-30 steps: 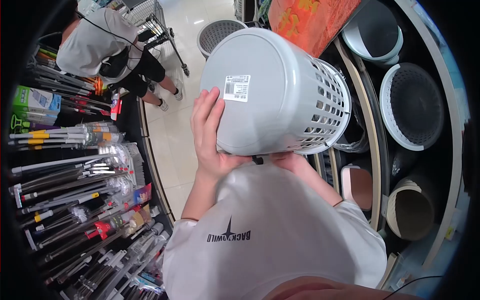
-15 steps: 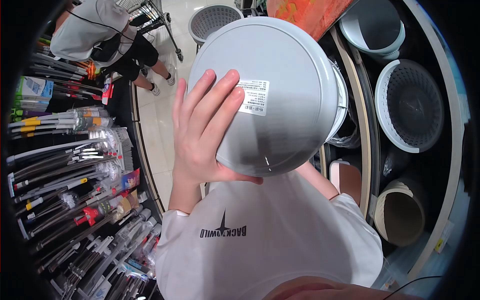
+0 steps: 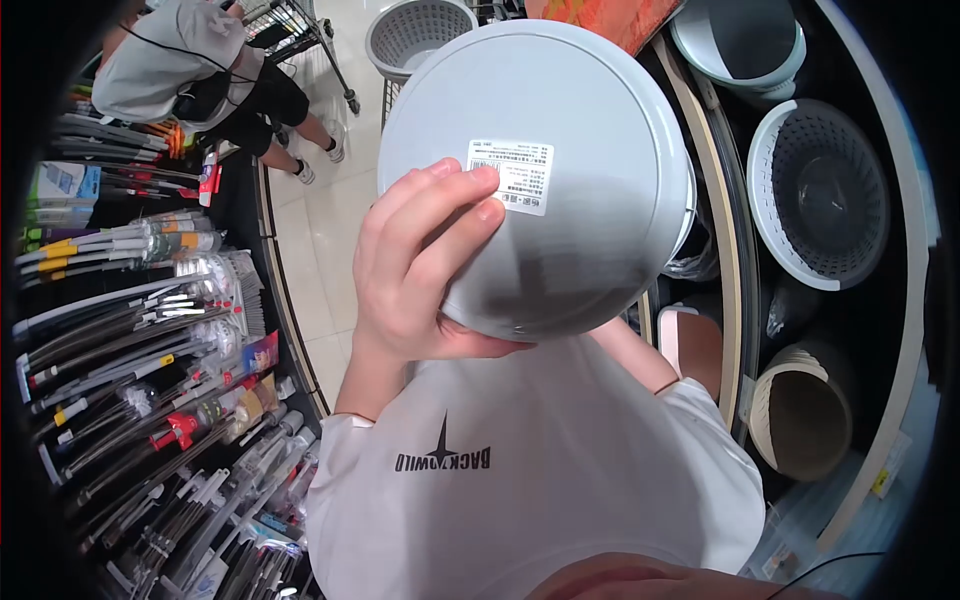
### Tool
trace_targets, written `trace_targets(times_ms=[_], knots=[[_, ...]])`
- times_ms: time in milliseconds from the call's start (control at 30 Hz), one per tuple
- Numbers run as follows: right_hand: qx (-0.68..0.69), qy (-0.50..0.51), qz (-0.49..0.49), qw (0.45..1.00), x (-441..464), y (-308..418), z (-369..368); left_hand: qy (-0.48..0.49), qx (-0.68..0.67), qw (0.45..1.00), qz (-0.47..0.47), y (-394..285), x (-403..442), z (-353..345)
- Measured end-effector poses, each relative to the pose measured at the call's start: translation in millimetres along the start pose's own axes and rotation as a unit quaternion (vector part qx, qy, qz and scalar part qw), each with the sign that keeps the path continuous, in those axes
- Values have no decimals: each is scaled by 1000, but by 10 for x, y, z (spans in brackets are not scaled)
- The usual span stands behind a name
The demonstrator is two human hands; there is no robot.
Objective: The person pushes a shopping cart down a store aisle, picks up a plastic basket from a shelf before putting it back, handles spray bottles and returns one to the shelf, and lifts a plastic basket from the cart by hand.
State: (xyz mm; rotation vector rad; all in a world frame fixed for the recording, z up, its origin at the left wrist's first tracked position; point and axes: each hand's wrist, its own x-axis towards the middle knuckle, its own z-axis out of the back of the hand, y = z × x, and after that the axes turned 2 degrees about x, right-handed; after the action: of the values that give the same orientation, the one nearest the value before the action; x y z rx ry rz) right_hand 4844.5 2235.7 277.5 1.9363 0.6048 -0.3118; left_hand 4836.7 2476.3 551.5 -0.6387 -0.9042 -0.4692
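Note:
A light grey plastic basket [image 3: 590, 110] is held up in front of my chest, its round base facing me. A white printed label [image 3: 527, 180] is stuck on the base. My left hand [image 3: 415, 265] grips the basket at its lower left, fingers bent over the base beside the label and thumb along the lower rim. Of my right arm only the forearm [image 3: 640, 358] shows, reaching up behind the basket. The basket hides my right hand and its fingers.
Mops and brushes [image 3: 140, 320] hang on the left. A person [image 3: 195, 70] stands by a shopping cart [image 3: 290, 30] at the upper left. A grey basket [image 3: 415, 40] is behind mine. Shelves on the right hold a dark grey basket [image 3: 765, 200] and a beige bin [image 3: 770, 410].
The basket has turned so its base faces me and its slotted side has gone from view. My left fingers have bent more over the base. My right hand has become hidden.

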Motion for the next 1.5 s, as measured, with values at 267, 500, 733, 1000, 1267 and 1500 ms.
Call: trace_targets(times_ms=[267,500,733,1000,1267,1500], knots=[[-3,36,-35,999,37,182,-170,23,-14,996,85,-142,-11,137],[10,43,-60,997,16,343,-268,-19,-9,993,116,-163,-4,112],[37,40,-75,996,9,518,-351,40,23,991,125,-268,72,140],[66,35,-93,993,0,700,-438,31,54,994,92,-131,83,94],[92,32,-119,988,-63,847,-507,-89,24,991,96,-105,-57,-199],[115,32,-139,983,-101,949,-543,-55,39,995,78,-147,-118,-199]])
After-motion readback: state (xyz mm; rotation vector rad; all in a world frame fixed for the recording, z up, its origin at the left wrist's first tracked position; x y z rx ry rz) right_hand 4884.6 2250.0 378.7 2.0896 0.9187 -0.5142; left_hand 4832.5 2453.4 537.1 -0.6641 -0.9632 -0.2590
